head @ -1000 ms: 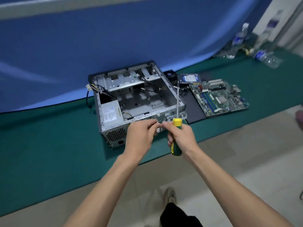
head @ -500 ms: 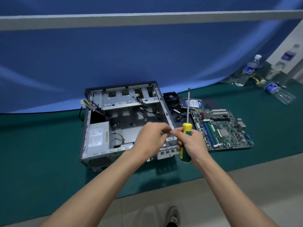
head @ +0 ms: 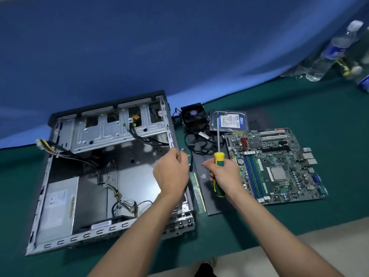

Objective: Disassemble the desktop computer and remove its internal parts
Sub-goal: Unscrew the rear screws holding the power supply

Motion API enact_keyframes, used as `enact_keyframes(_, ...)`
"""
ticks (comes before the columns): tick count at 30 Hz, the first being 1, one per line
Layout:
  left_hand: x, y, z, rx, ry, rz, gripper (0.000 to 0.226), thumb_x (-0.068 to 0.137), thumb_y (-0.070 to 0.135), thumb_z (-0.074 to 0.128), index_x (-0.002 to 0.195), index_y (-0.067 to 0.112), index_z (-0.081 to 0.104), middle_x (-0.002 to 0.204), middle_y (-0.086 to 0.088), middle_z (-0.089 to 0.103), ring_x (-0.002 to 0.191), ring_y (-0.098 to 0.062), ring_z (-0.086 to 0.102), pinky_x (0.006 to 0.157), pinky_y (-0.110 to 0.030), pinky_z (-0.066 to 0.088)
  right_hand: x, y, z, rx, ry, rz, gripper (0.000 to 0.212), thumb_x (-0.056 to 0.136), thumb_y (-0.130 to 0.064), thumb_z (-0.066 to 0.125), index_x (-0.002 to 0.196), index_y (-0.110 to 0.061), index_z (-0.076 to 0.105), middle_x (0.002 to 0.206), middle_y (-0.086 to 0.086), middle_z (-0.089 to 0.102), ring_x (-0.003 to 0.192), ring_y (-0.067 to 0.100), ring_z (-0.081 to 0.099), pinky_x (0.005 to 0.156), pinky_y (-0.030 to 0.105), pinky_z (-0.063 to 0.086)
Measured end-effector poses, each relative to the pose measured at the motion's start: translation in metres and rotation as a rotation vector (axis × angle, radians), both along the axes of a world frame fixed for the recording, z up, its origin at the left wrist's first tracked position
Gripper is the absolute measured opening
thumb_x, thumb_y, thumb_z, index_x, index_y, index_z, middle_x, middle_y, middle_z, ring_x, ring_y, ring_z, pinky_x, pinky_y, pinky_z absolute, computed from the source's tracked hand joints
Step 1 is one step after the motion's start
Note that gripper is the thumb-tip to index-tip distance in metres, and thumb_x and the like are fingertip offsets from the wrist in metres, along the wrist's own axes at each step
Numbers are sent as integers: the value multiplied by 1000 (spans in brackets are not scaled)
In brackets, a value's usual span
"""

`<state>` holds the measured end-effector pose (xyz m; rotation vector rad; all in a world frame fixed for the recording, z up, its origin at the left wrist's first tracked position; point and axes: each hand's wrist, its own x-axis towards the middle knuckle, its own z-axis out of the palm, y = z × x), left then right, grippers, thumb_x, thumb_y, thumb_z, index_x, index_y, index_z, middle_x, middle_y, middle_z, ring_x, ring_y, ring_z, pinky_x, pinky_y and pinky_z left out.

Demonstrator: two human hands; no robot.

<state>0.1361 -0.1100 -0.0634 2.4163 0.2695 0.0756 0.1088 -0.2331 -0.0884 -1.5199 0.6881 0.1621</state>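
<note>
The open desktop case (head: 65, 239) lies flat on the green mat, with the power supply (head: 57, 202) and loose cables inside. My left hand (head: 171, 173) hovers at the case's right wall with its fingertips curled together; whether they hold anything is hidden. My right hand (head: 224, 174) grips the yellow-green screwdriver (head: 219, 156), whose shaft points away from me. The removed motherboard (head: 279, 166), hard drive (head: 229, 120) and cooler fan (head: 191, 116) lie to the right of the case.
Small screws (head: 189, 155) lie on the mat between my hands. A RAM stick (head: 197, 193) rests beside a black panel (head: 208, 204). Water bottles (head: 335, 48) stand at the far right, and a blue cloth hangs behind.
My hands, fingertips touching earlier, have parted. Both have moved over the gap between the case and the black panel. My view has dropped closer to the case.
</note>
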Motion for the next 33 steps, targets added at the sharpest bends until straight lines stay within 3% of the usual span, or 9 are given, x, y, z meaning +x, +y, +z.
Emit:
enact_keyframes(7,6,-1,-15,21,-60,27,45,89,21,52,53,21,25,44,6,31,44,-11,30,44,-26,21,60,19,-47,-200,103,83,17,87,-20,62,70,-19,63,68,8,63,67,26,57,68,41,50)
enact_keyframes(13,7,-2,-16,54,-38,34,46,89,23,52,53,19,23,43,4,28,42,-14,27,44,-24,19,93,30,-76,-436,180,210,33,87,-28,61,58,-23,47,71,2,61,70,25,57,61,28,40)
enact_keyframes(18,9,-2,-19,53,-48,34,44,88,22,54,53,16,28,44,2,30,44,-16,29,46,-23,22,104,34,-88,-567,225,314,13,85,-27,61,75,-19,63,83,7,68,80,29,63,64,28,42)
enact_keyframes(22,9,-2,-19,48,-60,33,45,88,22,54,52,16,27,43,2,29,44,-17,29,46,-23,24,108,37,-92,-653,238,355,17,85,-21,60,70,-14,54,86,11,68,82,31,63,65,30,44)
enact_keyframes(25,10,-2,-19,47,-74,3,46,87,20,54,52,18,24,43,3,27,44,-17,28,45,-23,22,102,32,-87,-447,157,257,26,86,-18,57,61,-16,50,67,7,62,65,28,63,62,33,47)
enact_keyframes(28,11,-2,-19,43,-101,-6,47,87,20,54,51,21,22,42,6,26,43,-14,29,44,-27,19,82,20,-68,-118,33,68,17,89,-13,53,73,-10,58,54,6,58,42,19,56,51,33,48)
enact_keyframes(30,10,-1,-18,37,-106,-12,46,88,21,52,52,21,24,43,6,28,44,-15,30,45,-29,20,66,11,-47,-2,-26,36,17,90,-11,53,73,-10,56,52,7,56,39,19,54,42,26,45)
enact_keyframes(33,8,1,-17,6,-124,-48,44,91,23,49,53,21,27,45,6,33,44,-12,31,45,-27,22,36,1,-15,114,-65,52,18,93,-17,51,77,-8,55,49,6,50,37,19,46,40,27,40)
